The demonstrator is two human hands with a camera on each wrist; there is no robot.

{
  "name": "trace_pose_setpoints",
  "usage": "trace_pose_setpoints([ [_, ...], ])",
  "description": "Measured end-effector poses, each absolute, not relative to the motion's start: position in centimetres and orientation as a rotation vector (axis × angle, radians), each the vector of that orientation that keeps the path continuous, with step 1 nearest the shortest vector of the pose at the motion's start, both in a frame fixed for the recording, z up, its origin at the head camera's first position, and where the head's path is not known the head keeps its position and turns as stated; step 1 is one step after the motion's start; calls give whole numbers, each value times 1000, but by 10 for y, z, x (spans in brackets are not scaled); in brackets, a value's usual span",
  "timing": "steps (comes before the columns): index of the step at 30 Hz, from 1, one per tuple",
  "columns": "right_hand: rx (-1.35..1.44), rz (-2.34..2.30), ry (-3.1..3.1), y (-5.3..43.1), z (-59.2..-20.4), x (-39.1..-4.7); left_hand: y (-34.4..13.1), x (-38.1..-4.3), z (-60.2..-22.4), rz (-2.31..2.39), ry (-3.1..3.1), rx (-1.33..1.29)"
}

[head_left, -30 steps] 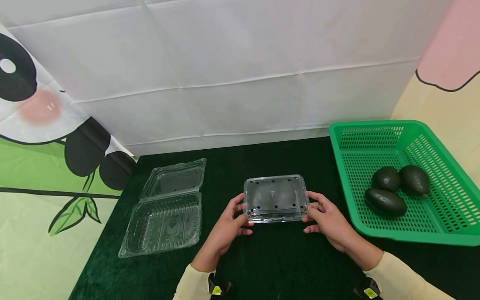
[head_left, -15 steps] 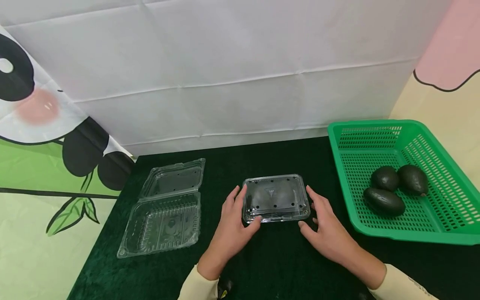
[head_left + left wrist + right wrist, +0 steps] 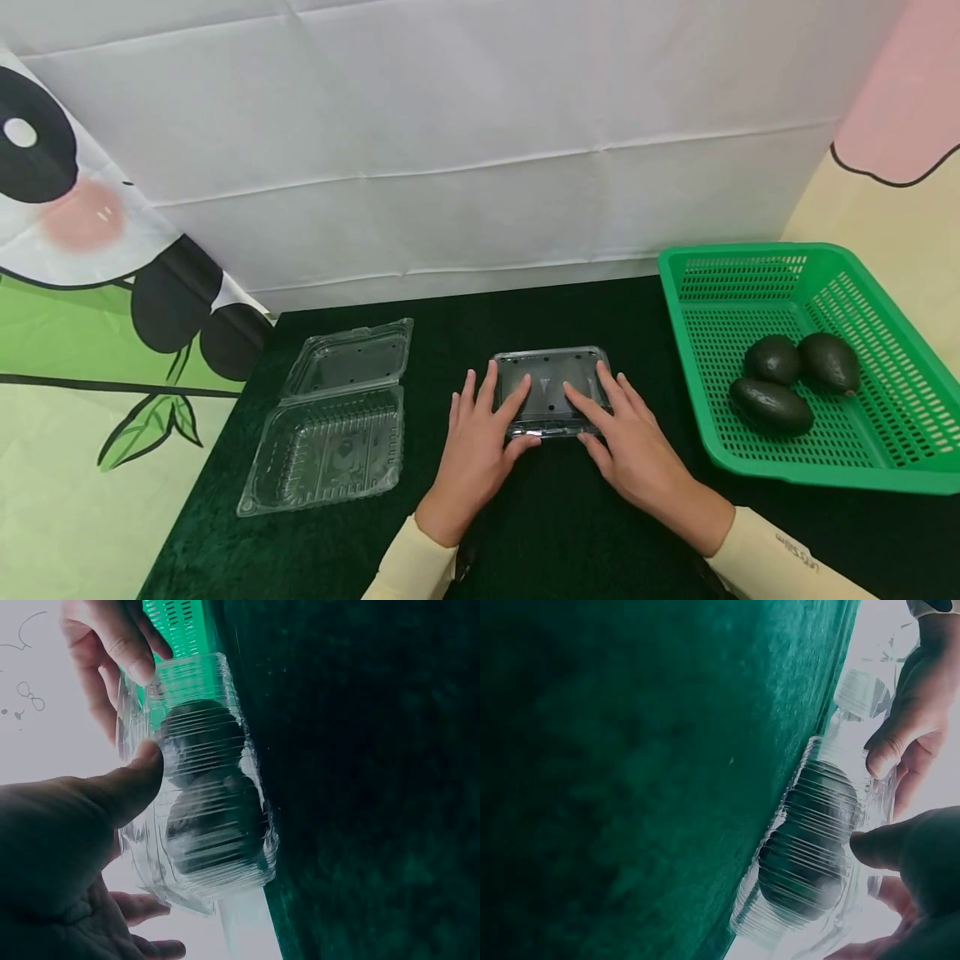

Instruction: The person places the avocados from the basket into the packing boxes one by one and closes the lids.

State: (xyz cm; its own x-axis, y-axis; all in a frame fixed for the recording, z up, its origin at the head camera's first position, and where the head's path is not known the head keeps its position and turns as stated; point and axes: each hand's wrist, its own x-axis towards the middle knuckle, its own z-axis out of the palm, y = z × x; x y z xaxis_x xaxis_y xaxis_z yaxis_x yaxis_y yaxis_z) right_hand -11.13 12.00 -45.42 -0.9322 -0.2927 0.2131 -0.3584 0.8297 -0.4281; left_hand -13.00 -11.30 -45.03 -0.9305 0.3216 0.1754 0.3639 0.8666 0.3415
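A clear plastic clamshell box (image 3: 551, 367) with small dark holes in its lid sits closed on the dark green cloth. Through its ribbed side, the left wrist view shows two dark avocados (image 3: 217, 825) inside. My left hand (image 3: 476, 454) rests on the lid's left part, fingers spread and thumb at the front edge. On the right part lies my right hand (image 3: 641, 454), its fingers also spread and its thumb by the front edge. In the right wrist view both thumbs are along the box's upper rim, above the dark fruit (image 3: 810, 847).
A second clear clamshell (image 3: 330, 446) stands unfolded on the left, with its lid (image 3: 348, 362) laid back. At the right is a green slotted basket (image 3: 686, 358) holding three dark avocados (image 3: 772, 407). A white sheet (image 3: 480, 208) hangs behind the table.
Both hands have let go of the box's sides, risen, and moved inward onto its lid with fingers spread. The box stays in nearly the same place.
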Motion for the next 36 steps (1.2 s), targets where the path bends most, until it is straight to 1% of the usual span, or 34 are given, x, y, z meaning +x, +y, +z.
trace_pose_setpoints([
  [20,342,688,-2872,106,-455,-158,-89,-176,-450,-478,-2917,-452],
  [28,286,708,-2864,102,-455,-169,-85,-188,-451,-470,-2926,-420],
  [36,255,721,-2901,101,-456,-173,-83,-193,-451,-463,-2927,-410],
])
